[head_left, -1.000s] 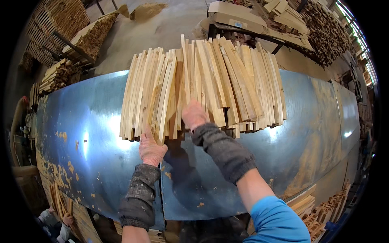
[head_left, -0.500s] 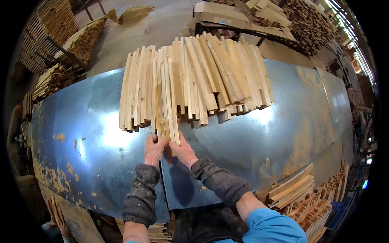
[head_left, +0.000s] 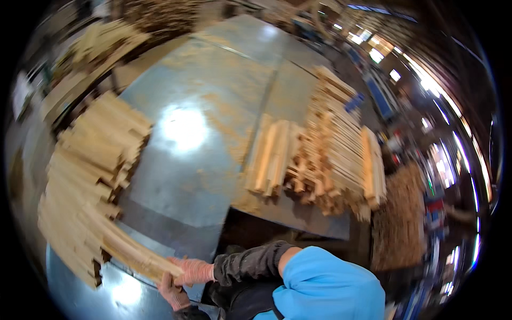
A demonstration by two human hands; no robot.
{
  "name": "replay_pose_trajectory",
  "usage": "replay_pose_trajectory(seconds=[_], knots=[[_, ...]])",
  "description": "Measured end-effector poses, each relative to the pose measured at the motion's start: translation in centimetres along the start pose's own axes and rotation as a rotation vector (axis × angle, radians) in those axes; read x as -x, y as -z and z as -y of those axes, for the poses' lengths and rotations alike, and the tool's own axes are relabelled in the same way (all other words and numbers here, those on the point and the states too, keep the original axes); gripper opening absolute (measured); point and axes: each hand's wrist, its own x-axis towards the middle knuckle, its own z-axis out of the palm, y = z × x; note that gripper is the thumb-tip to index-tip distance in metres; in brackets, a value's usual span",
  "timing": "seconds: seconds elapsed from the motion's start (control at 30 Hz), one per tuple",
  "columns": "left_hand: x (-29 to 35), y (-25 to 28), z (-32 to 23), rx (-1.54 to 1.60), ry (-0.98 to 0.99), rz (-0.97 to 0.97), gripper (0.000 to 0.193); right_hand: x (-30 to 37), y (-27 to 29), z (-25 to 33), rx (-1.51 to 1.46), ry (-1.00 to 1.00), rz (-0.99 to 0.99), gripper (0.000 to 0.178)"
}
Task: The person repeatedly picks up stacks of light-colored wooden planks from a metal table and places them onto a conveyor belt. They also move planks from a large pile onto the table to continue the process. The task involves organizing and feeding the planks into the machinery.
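My two gloved hands are closed side by side on the ends of a few pale wooden strips [head_left: 136,248]. The left hand [head_left: 173,292] grips from the near left, its fingers wrapped about the ends. My right hand [head_left: 191,271] holds the same ends from the other side. The strips' far ends run into a broad row of loose wooden strips [head_left: 80,176] lying on the metal-topped table [head_left: 178,176]. Motion blur hides how many strips are in my hands.
To the right, a cross-stacked pile of wooden strips [head_left: 336,144] stands beside a small bundle of strips [head_left: 272,154]. Sawdust covers parts of the table top. A bench with boards [head_left: 101,50] is at the far left, and a large wood stack [head_left: 400,224] is at the right.
My view has swung to the right, so the row of strips and my hands now appear at lower left. Both hands still grip the strip ends.
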Motion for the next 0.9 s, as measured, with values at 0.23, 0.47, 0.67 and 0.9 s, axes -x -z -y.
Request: replay_pose_trajectory(seconds=[0.23, 0.47, 0.67, 0.9], knots=[[0.6, -10.4, -4.0, -0.074, -0.046, 0.268, 0.050, 7.9, 5.0, -1.7, -0.341, 0.218, -0.178, 0.103], [6.3, -32.1, -4.3, -0.040, 0.015, 0.637, 0.068, 21.6, 16.6, -5.6, -0.406, 0.682, -0.733, 0.084], [13.8, -43.2, -1.8, -0.057, 0.171, 0.882, 0.072, 40.3, 27.9, -8.1, -0.096, 0.279, -1.231, 0.084], [14.8, -44.3, 2.6, -0.141, 0.257, 1.028, 0.068, 51.1, 35.8, -15.3, -0.335, 0.105, -1.568, 0.082]])
